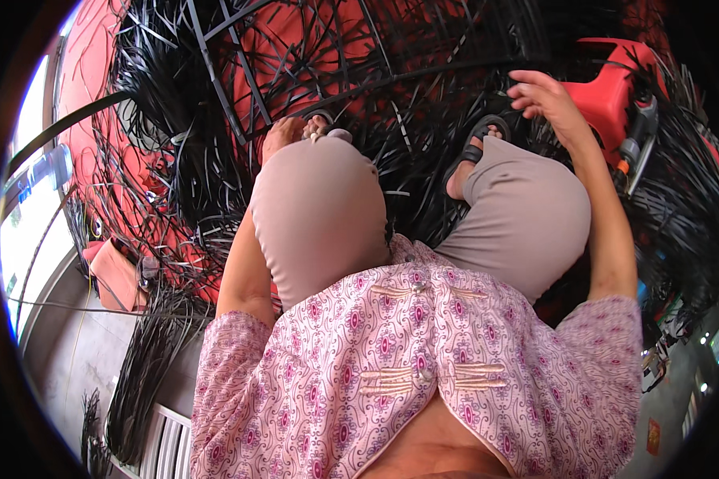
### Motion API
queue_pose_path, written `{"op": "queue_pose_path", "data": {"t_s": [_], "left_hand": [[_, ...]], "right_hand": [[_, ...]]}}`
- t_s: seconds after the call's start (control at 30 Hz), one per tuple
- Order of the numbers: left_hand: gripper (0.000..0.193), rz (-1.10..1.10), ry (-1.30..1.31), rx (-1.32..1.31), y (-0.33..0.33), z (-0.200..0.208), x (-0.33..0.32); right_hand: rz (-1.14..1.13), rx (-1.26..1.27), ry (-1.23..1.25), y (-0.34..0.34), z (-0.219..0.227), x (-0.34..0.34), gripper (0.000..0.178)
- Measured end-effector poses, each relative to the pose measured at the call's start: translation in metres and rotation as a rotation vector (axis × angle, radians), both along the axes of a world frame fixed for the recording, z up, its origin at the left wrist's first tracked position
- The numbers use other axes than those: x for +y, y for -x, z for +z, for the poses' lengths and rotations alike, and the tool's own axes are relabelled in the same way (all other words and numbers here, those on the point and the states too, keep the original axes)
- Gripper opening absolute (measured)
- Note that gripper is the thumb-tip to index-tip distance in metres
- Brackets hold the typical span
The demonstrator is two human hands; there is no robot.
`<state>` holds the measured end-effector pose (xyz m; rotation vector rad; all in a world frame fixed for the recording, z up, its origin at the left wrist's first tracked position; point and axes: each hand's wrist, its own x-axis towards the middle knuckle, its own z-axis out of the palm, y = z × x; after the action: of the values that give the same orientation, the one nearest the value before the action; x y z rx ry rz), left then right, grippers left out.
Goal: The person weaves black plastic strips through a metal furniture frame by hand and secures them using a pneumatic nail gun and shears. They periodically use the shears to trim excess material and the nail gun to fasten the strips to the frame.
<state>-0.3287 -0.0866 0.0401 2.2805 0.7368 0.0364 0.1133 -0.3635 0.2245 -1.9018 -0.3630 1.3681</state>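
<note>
A black frame (236, 76) with long straight bars and a curved lower edge lies in front of me. Loose black strips (423, 100) cover it and spread around my feet. My left hand (280, 138) is by the frame's lower edge, just beyond my left knee, which hides most of its fingers; what it holds, if anything, does not show. My right hand (542, 97) is raised at the frame's right end, near a red plastic piece (603, 100). Its fingers are apart and slightly bent, with nothing visible in them.
A thick bundle of black strips (148, 68) hangs at the far left, over red sheeting (84, 60). On the right, a grey and black hand tool (637, 132) with an orange part leans by the red piece. A pink box-like object (118, 275) lies at the left.
</note>
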Motion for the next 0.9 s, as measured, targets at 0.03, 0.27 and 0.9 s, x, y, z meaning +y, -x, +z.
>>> {"op": "queue_pose_path", "data": {"t_s": [0.03, 0.27, 0.9], "left_hand": [[0.020, 0.050, -0.049, 0.123, -0.025, 0.003, -0.003], [0.023, 0.002, -0.176, 0.214, -0.063, -0.075, 0.020], [0.035, 0.055, -0.231, 0.266, -0.085, 0.037, 0.049]], "right_hand": [[0.123, -0.011, 0.059, -0.003, -0.025, 0.017, 0.039], [0.976, -0.609, 0.020, 0.006, -0.180, 0.095, 0.030], [1.008, -0.905, -0.291, -0.017, -0.149, 0.118, 0.026]]}}
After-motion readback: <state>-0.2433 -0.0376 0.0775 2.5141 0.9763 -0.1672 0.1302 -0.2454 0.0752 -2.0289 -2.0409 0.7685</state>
